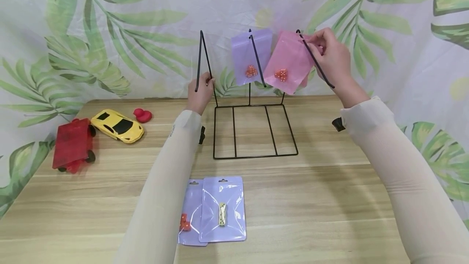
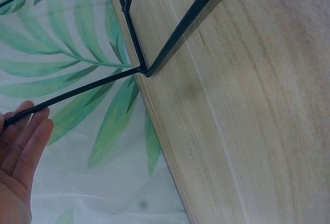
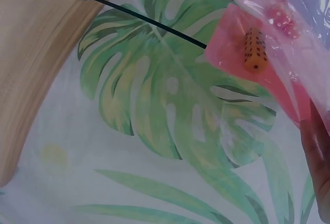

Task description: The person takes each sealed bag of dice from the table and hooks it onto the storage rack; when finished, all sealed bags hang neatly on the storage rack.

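Note:
A black wire display rack [image 1: 255, 157] with three hooks stands on the table. My left hand [image 1: 200, 93] pinches its left upright, fingertips on one side of the wire in the left wrist view. On the middle hook hangs a purple zip pouch [image 1: 242, 52] with red dice. At the right hook, my right hand [image 1: 331, 58] grips the upper right corner of a pink zip pouch [image 1: 283, 54], which hangs tilted and holds red dice. Behind it, in the right wrist view, is a second pink pouch [image 3: 227, 43] with yellow dice.
Two purple pouches lie at the front: one with yellow dice [image 1: 236, 192], overlapping one with red dice [image 1: 194, 237]. At the left are a red toy vehicle [image 1: 71, 144], a yellow toy car [image 1: 118, 125] and a red toy duck [image 1: 143, 115]. A leaf-print cloth [image 1: 146, 44] hangs behind.

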Tool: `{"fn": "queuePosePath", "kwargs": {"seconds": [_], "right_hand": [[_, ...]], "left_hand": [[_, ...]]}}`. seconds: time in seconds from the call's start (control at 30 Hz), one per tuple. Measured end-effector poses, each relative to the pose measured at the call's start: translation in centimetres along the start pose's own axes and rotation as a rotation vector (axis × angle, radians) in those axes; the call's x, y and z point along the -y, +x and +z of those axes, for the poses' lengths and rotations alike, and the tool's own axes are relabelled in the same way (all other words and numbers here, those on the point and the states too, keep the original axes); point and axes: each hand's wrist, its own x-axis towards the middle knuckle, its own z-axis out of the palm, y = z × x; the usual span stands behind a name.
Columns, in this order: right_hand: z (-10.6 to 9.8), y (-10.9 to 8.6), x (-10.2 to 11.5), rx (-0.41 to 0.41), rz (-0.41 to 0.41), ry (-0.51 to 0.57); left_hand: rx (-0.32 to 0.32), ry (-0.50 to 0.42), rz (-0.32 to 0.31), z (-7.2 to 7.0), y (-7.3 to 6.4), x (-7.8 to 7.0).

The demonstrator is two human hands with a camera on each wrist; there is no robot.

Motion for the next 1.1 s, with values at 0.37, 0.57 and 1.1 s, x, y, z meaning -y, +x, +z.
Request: {"fn": "queuePosePath", "kwargs": {"seconds": [0.37, 0.57, 1.1], "right_hand": [[-0.3, -3.5, -3.2, 0.092, 0.085, -0.012], [-1.5, -6.7, -4.4, 0.482, 0.213, -0.070], [3.4, -17.3, 1.4, 0.941, -0.227, -0.264]], "left_hand": [[0.000, 0.012, -0.002, 0.2, -0.3, 0.3], [0.010, -0.017, 0.001, -0.1, -0.4, 0.0], [0.018, -0.031, -0.001, -0.3, -0.1, -0.2]]}}
